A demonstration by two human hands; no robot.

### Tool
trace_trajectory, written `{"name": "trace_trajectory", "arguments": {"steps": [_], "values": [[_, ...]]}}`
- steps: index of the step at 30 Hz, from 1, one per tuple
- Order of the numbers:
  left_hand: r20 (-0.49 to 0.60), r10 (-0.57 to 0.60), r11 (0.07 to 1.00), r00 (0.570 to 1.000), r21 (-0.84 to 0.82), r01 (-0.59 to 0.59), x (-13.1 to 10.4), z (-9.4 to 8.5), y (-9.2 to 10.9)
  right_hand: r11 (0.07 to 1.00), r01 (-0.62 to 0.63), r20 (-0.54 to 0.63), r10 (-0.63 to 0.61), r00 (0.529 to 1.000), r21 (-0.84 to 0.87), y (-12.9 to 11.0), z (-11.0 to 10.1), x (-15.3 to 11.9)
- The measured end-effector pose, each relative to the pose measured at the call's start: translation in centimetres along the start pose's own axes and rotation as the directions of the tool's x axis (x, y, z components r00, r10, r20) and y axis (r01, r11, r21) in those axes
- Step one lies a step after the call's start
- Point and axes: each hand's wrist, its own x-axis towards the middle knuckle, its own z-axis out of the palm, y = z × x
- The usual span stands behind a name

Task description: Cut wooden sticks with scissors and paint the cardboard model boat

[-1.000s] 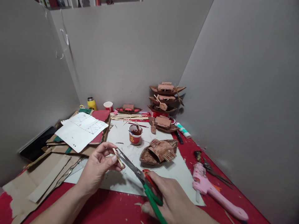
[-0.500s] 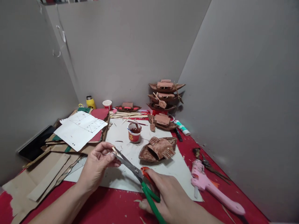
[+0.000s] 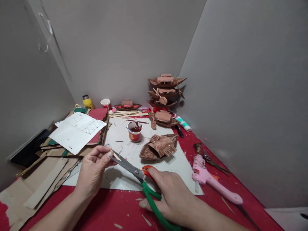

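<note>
Our scissors (image 3: 137, 171) have closed further since the frame half a second ago: the blades lie nearer each other, with a pale strip (image 3: 116, 156) showing between them close to the tips. We judge that the strip is now in the bite, but we cannot tell whether it is cut through. Our view has also swung, so everything on the worktop (image 3: 108, 208) sits higher and further left in it, while the layout looks unchanged.

The fingers of our left hand (image 3: 92, 170) are pinched narrow on the strip, thumb against fingertips, right beside the blade tips. Those of our right hand (image 3: 176, 195) are curled round the orange and green handles. Both hands are above the near part of the worktop, partly over a white sheet (image 3: 122, 183).

Beyond the scissors, on the sheet, sits a brown model boat (image 3: 160, 146) with small slatted pieces on its cover, and to its left a cup of brown paint (image 3: 134, 136). Loose sticks (image 3: 130, 114) lie toward the worktop's far edge. Near the right edge rests a pink glue gun (image 3: 204, 176), and clippings (image 3: 146, 220) are scattered toward the near edge.
</note>
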Motion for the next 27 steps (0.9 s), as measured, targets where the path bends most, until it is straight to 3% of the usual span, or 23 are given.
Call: {"name": "trace_trajectory", "arguments": {"steps": [6,18,27], "values": [[-0.062,0.055,0.996,0.997,0.066,-0.051,-0.4,0.0,-0.2,0.998,0.038,-0.038,-0.04,0.998,-0.042,0.5,0.2,0.0],[-0.064,0.026,0.999,0.998,0.039,-0.023,-0.7,0.0,-0.4,0.99,0.119,-0.139,-0.129,0.982,-0.08,0.8,0.5,-0.1],[-0.103,0.072,0.997,0.992,0.016,-0.071,-1.4,0.4,-0.2,0.992,0.111,-0.165,-0.119,0.979,-0.052,0.8,1.0,-0.2]]}}
